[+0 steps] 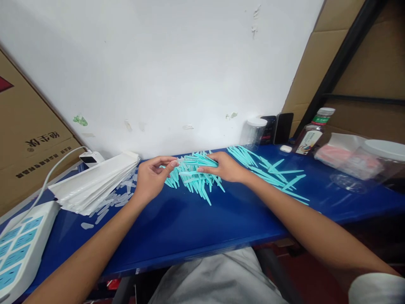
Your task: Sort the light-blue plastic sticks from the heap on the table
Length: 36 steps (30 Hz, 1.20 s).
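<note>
My right hand (pixel 223 166) is closed around several slim, tapered teal plastic sticks (pixel 202 160), their ends pointing left. Thumb and forefinger of my left hand (pixel 155 175) pinch a small translucent cover (pixel 180 161) at the left end of these sticks. Whether the cover sits on a stick cannot be made out. Beneath both hands lies a pile of the same teal sticks (pixel 202 188) on the blue table (pixel 190 232). More translucent covers (pixel 109 203) are scattered left of my left hand.
White flat sleeves (pixel 98 183) lie fanned out at the left, near a power strip (pixel 23 249) and a corded white device (pixel 91 158). More teal sticks (pixel 278 175) spread rightward. A clear jar (pixel 254 133), phones (pixel 282 128), a bottle (pixel 313 133) and a pink-filled bag (pixel 344 156) stand rightward.
</note>
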Each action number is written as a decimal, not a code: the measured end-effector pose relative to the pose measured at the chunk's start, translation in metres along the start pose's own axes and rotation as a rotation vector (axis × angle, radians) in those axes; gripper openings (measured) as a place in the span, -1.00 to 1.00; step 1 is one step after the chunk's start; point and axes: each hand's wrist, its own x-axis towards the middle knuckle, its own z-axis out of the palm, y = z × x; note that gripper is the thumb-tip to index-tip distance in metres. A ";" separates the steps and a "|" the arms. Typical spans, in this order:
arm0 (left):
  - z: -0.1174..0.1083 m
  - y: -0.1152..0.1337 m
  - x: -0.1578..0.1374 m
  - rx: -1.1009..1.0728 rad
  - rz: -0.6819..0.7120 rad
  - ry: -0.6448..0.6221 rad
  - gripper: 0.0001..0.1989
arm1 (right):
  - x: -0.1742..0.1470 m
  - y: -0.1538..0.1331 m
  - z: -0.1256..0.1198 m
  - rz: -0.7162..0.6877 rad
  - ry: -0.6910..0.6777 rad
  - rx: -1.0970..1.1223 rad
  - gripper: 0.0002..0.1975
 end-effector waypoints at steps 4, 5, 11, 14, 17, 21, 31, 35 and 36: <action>0.000 -0.003 0.003 -0.141 -0.063 -0.012 -0.57 | 0.000 0.002 -0.002 -0.005 -0.007 0.025 -0.46; 0.001 -0.004 0.003 -0.148 -0.072 -0.020 -0.57 | 0.000 0.002 -0.002 -0.005 -0.008 0.029 -0.47; 0.002 -0.008 0.002 -0.079 -0.082 -0.054 -0.59 | 0.001 0.001 -0.001 0.001 -0.012 0.010 -0.46; 0.001 -0.009 0.002 -0.057 -0.087 -0.070 -0.60 | 0.001 0.001 -0.001 0.014 -0.005 -0.013 -0.44; 0.001 -0.009 0.002 -0.044 -0.087 -0.072 -0.60 | 0.000 0.001 -0.001 0.018 -0.007 -0.019 -0.43; 0.001 -0.010 0.001 -0.079 -0.069 -0.128 -0.62 | -0.001 0.002 0.001 0.028 -0.068 0.004 -0.45; 0.006 -0.020 -0.001 -0.239 -0.182 -0.224 -0.66 | -0.002 0.002 0.009 0.041 -0.122 0.019 -0.43; 0.004 -0.020 0.001 -0.255 -0.194 -0.236 -0.67 | -0.003 0.000 0.014 0.028 -0.116 -0.002 -0.44; 0.004 -0.020 0.001 -0.254 -0.187 -0.242 -0.68 | -0.003 -0.001 0.016 0.033 -0.117 -0.008 -0.45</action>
